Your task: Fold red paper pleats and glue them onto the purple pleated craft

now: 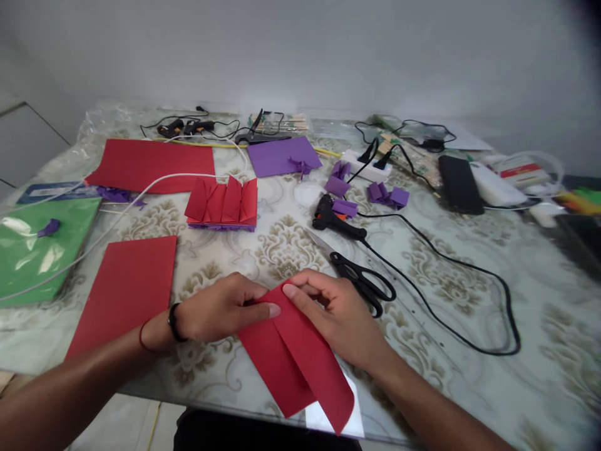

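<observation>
Both my hands hold a folded sheet of red paper (pixel 300 357) above the front edge of the table. My left hand (pixel 230 307) pinches its upper left corner, thumb on top. At the top right my right hand (pixel 328 307) grips the same sheet, with the thumb pressing near the fold. The sheet's right flap lies over the rest, and its lower end curls up. Just beyond my right hand are black-handled scissors (pixel 364 279), and behind those a black glue gun (pixel 335 219). A flat red sheet (pixel 129 288) lies left of my left wrist.
Folded red papers (pixel 223 203) sit mid-table. Behind are a red sheet (pixel 159 166), a purple sheet (pixel 282 155) and a white power strip (pixel 366 165). A green pack (pixel 42 257) lies left. A black cable (pixel 469 257) loops right, near a black phone-like block (pixel 460 183).
</observation>
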`<state>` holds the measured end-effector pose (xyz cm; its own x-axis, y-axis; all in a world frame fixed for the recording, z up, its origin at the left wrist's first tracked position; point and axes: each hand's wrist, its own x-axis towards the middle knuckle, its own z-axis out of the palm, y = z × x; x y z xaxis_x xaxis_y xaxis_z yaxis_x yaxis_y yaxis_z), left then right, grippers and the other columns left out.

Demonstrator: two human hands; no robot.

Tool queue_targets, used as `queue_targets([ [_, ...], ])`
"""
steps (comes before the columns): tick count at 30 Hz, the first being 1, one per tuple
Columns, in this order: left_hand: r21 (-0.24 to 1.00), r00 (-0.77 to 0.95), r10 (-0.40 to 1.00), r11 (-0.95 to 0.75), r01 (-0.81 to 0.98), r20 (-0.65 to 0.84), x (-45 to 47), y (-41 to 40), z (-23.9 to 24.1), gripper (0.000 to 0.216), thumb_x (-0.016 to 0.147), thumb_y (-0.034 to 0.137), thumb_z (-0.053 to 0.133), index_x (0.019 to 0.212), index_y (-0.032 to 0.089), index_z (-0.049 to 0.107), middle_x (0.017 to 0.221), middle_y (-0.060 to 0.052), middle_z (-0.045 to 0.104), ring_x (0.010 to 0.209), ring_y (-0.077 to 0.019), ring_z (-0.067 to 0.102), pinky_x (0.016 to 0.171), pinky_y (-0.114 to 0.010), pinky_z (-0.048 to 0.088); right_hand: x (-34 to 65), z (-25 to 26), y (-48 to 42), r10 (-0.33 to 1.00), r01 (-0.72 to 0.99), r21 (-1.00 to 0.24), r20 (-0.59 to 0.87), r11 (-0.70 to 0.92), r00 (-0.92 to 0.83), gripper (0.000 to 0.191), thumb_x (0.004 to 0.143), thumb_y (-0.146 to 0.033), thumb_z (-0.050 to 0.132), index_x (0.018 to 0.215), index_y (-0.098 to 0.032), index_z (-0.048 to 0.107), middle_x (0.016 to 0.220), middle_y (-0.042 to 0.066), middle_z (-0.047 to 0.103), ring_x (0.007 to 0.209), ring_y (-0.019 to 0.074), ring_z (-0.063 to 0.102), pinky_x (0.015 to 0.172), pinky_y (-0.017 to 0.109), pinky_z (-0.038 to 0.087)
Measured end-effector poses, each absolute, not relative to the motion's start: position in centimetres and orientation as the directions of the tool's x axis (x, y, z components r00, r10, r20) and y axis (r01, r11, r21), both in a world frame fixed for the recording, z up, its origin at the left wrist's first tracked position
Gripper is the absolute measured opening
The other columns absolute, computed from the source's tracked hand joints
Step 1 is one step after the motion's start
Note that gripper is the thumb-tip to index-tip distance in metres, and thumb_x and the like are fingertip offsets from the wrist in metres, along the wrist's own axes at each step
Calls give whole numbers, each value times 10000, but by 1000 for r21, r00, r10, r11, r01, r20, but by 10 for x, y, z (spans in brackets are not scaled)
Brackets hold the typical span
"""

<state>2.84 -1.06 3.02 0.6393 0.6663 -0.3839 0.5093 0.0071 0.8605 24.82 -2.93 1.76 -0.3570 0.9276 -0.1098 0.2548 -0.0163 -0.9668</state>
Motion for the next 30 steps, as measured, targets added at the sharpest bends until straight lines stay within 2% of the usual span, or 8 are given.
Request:
queue_targets([
  [14, 853, 645, 648, 14, 521, -405, 28, -10, 29, 480, 1001, 511, 528, 657, 195, 419, 602, 50, 362, 551, -97, 314, 483, -244, 257, 248, 17, -31, 944, 298, -955, -92, 6, -316, 339, 993, -440, 597, 748, -208, 621, 570, -35, 538, 537, 123, 449, 491, 247, 339],
  [19, 863, 653, 665, -25, 505, -363, 30, -11, 30, 451, 1023, 471, 498, 675, 189, 442, 618, 51, 368, 567, -97, 313, 488, -237, 254, 248, 16, -30, 940, 275, -962, -90, 4, -329, 322, 997, -430, 600, 763, -212, 629, 607, -19, 603, 563, 132, 502, 514, 248, 376],
  [24, 867, 638, 711, -81, 492, -296, 28, -10, 27, 499, 1032, 490, 499, 644, 192, 400, 611, 58, 334, 556, -93, 278, 482, -240, 237, 249, 17, -29, 927, 248, -968, -123, -34, -354, 316, 1013, -453, 580, 829, -212, 668, 618, -25, 589, 564, 135, 497, 510, 249, 376],
  [28, 834, 609, 737, -115, 539, -292, 27, -8, 26, 497, 1021, 478, 497, 632, 199, 364, 598, 61, 302, 550, -96, 262, 486, -252, 226, 251, 17, -27, 916, 273, -960, -155, -52, -369, 324, 1011, -457, 584, 803, -214, 638, 641, -26, 592, 583, 134, 480, 514, 251, 355],
  [30, 817, 580, 768, -135, 561, -271, 26, -6, 28, 501, 1013, 484, 498, 625, 200, 357, 600, 57, 307, 558, -98, 273, 494, -251, 228, 253, 15, -25, 897, 315, -947, -193, -64, -398, 379, 992, -483, 608, 725, -217, 567, 604, -45, 510, 557, 123, 418, 495, 253, 308],
])
